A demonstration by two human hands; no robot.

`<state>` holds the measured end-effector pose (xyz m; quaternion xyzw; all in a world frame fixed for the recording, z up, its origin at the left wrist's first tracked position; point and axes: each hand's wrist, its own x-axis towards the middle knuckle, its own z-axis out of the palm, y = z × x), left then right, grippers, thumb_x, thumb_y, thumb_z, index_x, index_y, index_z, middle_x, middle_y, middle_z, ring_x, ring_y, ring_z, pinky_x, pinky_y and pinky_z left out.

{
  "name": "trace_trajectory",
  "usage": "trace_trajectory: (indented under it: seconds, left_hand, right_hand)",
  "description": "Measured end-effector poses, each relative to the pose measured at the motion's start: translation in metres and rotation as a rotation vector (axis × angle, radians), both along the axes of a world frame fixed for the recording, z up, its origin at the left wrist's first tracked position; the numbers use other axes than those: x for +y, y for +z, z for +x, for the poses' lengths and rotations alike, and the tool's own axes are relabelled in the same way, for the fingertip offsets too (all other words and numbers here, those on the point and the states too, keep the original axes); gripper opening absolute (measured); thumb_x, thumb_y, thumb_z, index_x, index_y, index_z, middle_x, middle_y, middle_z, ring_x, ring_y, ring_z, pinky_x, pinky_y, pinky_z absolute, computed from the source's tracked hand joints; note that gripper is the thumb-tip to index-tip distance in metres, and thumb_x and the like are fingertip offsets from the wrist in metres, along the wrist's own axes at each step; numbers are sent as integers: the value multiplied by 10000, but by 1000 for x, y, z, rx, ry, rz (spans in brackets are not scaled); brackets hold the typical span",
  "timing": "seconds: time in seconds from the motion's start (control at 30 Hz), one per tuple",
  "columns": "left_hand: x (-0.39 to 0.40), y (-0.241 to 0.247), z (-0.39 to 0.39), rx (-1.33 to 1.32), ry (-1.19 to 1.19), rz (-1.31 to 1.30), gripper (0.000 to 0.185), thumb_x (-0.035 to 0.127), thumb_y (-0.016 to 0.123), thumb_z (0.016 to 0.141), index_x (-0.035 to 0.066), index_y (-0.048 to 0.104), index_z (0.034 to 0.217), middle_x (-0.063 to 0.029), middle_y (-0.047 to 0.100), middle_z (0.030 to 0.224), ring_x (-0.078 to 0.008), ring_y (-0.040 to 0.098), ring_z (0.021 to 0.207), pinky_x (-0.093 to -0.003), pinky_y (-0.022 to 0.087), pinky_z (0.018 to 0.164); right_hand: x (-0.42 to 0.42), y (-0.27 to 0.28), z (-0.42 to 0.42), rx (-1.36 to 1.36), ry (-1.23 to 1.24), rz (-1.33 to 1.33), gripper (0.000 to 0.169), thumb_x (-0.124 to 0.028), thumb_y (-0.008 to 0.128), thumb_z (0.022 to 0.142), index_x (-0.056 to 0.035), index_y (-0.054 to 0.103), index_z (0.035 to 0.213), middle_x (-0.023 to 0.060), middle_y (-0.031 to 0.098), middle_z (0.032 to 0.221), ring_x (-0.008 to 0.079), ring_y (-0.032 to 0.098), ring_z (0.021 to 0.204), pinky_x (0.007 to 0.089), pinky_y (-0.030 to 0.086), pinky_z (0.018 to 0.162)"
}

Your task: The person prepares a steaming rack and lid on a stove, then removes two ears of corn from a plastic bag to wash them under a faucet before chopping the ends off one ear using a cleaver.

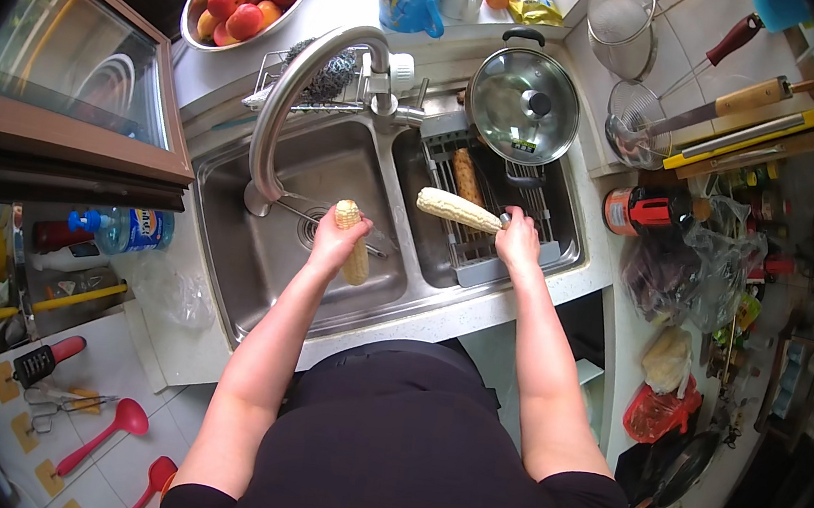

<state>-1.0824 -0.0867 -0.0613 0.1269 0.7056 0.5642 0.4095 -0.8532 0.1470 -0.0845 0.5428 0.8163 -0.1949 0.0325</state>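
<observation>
Over the left basin [277, 269] of the steel sink, my left hand [336, 244] is closed around a pale corn cob [356, 267]. The cob's top sticks up past my thumb, beside the curved steel faucet [272, 114]. My right hand [518, 242] grips a second corn cob [457, 209] by one end, its other end pointing left above the right basin. A grey-ended draining rack [475, 271] sits below that cob. On the rack lies a long brown root vegetable [467, 174]. A small metallic piece shows by my right fingers; I cannot tell what it is.
A glass-lidded pot [500, 99] stands at the right basin's back. Behind the faucet are a wire caddy [265, 76] and a bowl of red fruit [193, 15]. An open window [186, 146] juts in at left. Strainers [641, 115] hang at right; a dark bottle [653, 210] stands below.
</observation>
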Motion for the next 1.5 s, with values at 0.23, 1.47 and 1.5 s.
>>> trace_trajectory:
  seconds: [0.23,1.47,1.5]
  left_hand:
    - [-6,7,4,25,-24,4,269,106,709,762,24,540,954,-54,624,802,-147,626,745,-297,505,707]
    - [-90,-40,-27,886,-159,-2,145,91,612,780,49,586,915,-136,585,926,-317,557,909,-412,431,792]
    - [-89,-41,-27,817,-140,11,146,91,607,782,46,581,918,-142,582,936,-322,553,917,-414,429,795]
  right_hand:
    - [8,13,-1,59,37,99,520,-210,637,735,-114,503,1228,192,630,1035,370,621,937,454,504,850]
    - [-155,125,-113,646,965,205,417,-133,717,689,-235,664,1090,-5,513,654,190,567,586,339,474,498]
    - [-154,124,-113,643,969,210,416,-133,715,690,-235,664,1090,-6,513,655,189,568,586,338,474,498]
